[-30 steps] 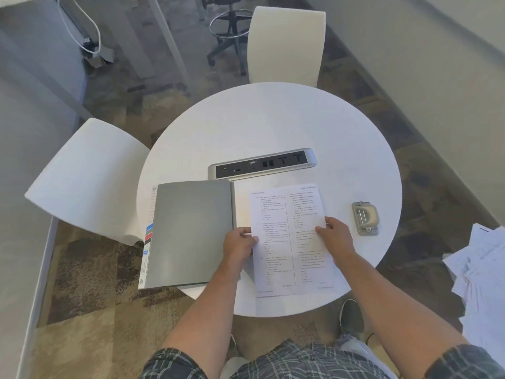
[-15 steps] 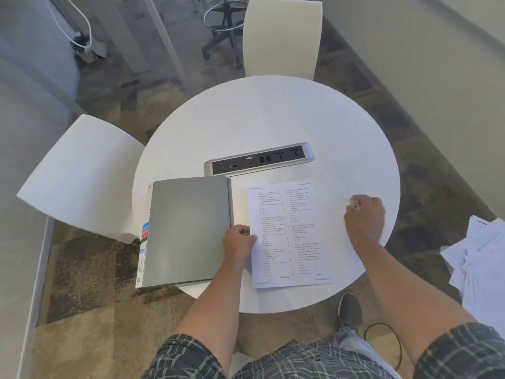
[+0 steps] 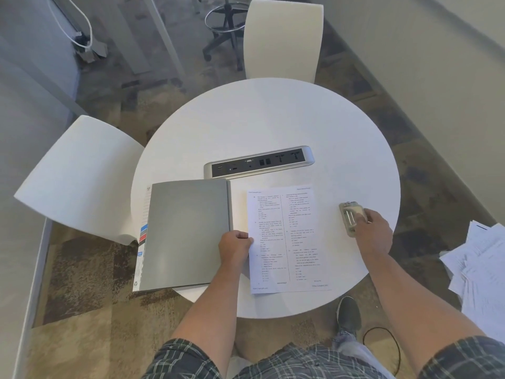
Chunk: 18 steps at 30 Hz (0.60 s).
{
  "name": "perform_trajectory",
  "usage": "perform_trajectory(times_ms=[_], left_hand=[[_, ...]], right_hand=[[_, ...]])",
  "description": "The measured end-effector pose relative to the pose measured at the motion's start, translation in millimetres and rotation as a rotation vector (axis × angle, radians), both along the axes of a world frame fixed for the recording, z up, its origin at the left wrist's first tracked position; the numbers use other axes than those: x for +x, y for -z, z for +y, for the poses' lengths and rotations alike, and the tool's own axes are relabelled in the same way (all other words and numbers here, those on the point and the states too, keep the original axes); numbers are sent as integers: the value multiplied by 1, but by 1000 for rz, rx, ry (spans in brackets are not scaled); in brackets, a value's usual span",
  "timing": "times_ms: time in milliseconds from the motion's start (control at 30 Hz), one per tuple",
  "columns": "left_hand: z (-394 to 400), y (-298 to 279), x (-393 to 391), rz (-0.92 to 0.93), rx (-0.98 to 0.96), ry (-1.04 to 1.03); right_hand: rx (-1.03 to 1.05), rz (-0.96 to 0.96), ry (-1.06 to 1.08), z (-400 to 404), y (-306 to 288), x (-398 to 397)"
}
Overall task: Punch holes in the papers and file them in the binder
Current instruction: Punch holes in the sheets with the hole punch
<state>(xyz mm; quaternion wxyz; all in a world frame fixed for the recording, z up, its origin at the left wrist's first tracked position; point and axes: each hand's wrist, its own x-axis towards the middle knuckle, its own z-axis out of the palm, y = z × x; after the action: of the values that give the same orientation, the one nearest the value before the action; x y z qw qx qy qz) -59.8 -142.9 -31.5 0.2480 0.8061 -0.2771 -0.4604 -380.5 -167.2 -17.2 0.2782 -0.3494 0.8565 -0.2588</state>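
Observation:
A printed paper sheet [image 3: 287,239] lies flat on the round white table [image 3: 273,124], near its front edge. My left hand [image 3: 235,246] pinches the sheet's left edge. To the left lies a grey binder [image 3: 185,233] with coloured tabs on its left side, partly over the table rim. On the right, my right hand [image 3: 374,233] grips a small metal hole punch [image 3: 350,216] that rests on the table, right of the sheet.
A silver power strip [image 3: 259,165] is set into the table's middle. White chairs stand at the left [image 3: 76,176] and the far side [image 3: 281,39]. A loose pile of papers [image 3: 481,272] lies low at the right. A dark shoe [image 3: 348,313] shows below the table.
My right hand left the sheet's right edge, reached right to the hole punch and closed on it. The left hand stayed on the sheet's left edge.

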Motion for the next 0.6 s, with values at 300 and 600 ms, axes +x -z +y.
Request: perform_trajectory(times_ms=[300,600], left_hand=[[0,0,3,11,-1,-8],[4,-9,3,-55,-6,-43]], right_hand=[[-25,-120,-124,7,-1,16],[10,-168,-146,5,-1,24]])
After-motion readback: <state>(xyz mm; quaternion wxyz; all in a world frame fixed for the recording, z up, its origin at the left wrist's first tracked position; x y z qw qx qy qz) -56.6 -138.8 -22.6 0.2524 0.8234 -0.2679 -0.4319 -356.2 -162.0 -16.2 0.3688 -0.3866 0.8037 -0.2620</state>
